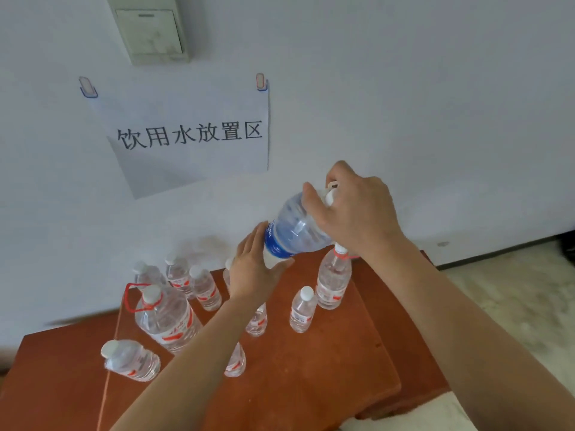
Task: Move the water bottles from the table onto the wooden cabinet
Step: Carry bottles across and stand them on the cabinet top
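A large clear bottle with a blue label hangs tilted above the back of the reddish wooden cabinet. My right hand grips its neck and white cap from above. My left hand presses flat against its lower side and base. Several bottles with red labels stand on the cabinet top: a big jug with a red handle, a tall bottle under my right wrist, a small one, and a group at the back left. My left forearm hides parts of two more.
A white wall rises right behind the cabinet, with a paper sign clipped to it and a pale box above. Light stone floor lies to the right. The cabinet's right front part is bare wood.
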